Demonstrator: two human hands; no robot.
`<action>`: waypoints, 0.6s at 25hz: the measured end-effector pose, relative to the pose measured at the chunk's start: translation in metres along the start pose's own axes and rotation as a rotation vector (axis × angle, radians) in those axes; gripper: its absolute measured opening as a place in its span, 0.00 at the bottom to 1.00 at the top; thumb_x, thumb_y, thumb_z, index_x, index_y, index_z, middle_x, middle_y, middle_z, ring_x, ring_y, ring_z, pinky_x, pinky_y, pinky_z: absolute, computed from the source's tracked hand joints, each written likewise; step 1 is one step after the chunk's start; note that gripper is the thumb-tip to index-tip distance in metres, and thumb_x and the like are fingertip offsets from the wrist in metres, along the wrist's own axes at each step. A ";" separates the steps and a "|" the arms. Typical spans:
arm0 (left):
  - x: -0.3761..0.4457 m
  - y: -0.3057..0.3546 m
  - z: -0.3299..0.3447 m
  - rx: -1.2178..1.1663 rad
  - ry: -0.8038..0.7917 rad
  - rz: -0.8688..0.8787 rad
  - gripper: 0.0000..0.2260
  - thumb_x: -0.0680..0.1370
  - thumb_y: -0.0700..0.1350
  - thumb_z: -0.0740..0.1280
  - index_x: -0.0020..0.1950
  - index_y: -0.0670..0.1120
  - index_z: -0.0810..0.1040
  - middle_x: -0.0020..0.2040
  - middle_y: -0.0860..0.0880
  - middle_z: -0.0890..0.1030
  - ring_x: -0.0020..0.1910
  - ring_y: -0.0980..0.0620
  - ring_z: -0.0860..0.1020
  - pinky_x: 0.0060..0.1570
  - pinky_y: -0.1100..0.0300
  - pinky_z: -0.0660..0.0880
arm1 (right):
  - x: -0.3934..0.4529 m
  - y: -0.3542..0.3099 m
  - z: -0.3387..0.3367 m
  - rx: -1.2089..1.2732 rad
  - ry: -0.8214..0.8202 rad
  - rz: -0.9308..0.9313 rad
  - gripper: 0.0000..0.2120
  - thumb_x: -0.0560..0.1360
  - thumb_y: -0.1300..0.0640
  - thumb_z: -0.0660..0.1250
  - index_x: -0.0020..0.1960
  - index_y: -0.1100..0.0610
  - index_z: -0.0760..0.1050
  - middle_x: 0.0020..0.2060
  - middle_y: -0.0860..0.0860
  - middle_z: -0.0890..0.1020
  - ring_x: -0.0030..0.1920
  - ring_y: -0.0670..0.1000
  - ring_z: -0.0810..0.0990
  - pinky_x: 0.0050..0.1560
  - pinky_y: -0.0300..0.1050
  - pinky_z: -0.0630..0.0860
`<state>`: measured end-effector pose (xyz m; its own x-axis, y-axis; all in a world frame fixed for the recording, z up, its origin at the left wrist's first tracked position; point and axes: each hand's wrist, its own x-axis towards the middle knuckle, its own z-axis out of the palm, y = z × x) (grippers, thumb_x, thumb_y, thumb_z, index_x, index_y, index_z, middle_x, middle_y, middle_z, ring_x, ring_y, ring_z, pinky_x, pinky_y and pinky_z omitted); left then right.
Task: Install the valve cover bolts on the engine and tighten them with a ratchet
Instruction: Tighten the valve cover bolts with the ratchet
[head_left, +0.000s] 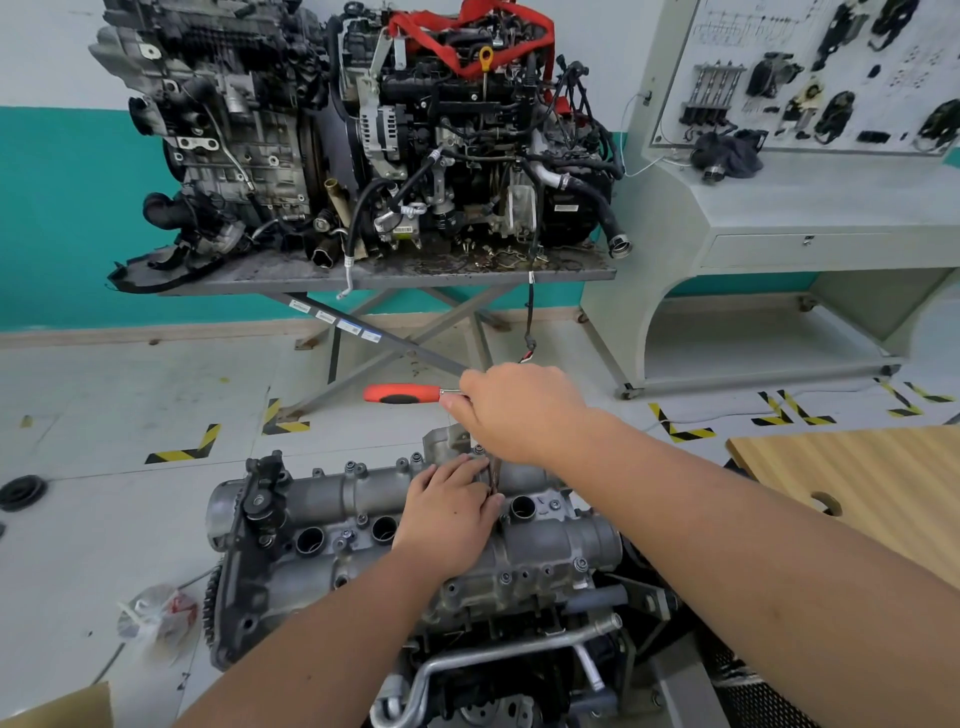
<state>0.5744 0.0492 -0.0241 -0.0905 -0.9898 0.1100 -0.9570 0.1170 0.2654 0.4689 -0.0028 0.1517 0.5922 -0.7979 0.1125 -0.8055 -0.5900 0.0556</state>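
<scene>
Right hand (519, 410) is curled round the head end of the ratchet (402, 393), whose red and black handle sticks out to the left above the engine (415, 540) on the floor. Left hand (449, 512) lies on the valve cover (545, 545), fingers fairly straight, steadying the dark extension (493, 475) that drops toward the far side of the cover. Several bolts (581, 564) already sit along the cover's edges. This looks like the tightening step; the next move calls for keeping the socket square on the bolt head, hidden under the hands, while swinging the handle.
</scene>
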 end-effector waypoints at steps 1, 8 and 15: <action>0.001 0.001 -0.001 -0.001 -0.009 -0.003 0.22 0.83 0.60 0.49 0.58 0.54 0.81 0.76 0.60 0.65 0.76 0.58 0.56 0.74 0.52 0.50 | 0.005 0.002 -0.005 0.079 -0.090 0.009 0.19 0.84 0.42 0.48 0.46 0.53 0.69 0.35 0.50 0.72 0.39 0.57 0.75 0.37 0.50 0.68; -0.001 0.006 -0.006 0.063 -0.011 -0.004 0.29 0.81 0.62 0.42 0.59 0.55 0.80 0.72 0.59 0.68 0.74 0.55 0.60 0.74 0.51 0.54 | -0.010 -0.010 0.011 1.877 -0.279 0.539 0.05 0.80 0.64 0.60 0.46 0.59 0.72 0.35 0.52 0.86 0.39 0.50 0.85 0.41 0.42 0.68; -0.001 0.016 -0.011 0.037 -0.154 -0.084 0.31 0.80 0.63 0.40 0.66 0.55 0.77 0.79 0.59 0.56 0.79 0.58 0.47 0.77 0.50 0.44 | -0.020 0.002 0.025 2.160 -0.218 0.618 0.08 0.78 0.61 0.68 0.40 0.55 0.78 0.35 0.47 0.84 0.42 0.47 0.82 0.56 0.44 0.72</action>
<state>0.5626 0.0529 -0.0096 -0.0481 -0.9971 -0.0597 -0.9723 0.0331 0.2313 0.4557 0.0090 0.1243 0.4728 -0.7860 -0.3983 0.2988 0.5682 -0.7667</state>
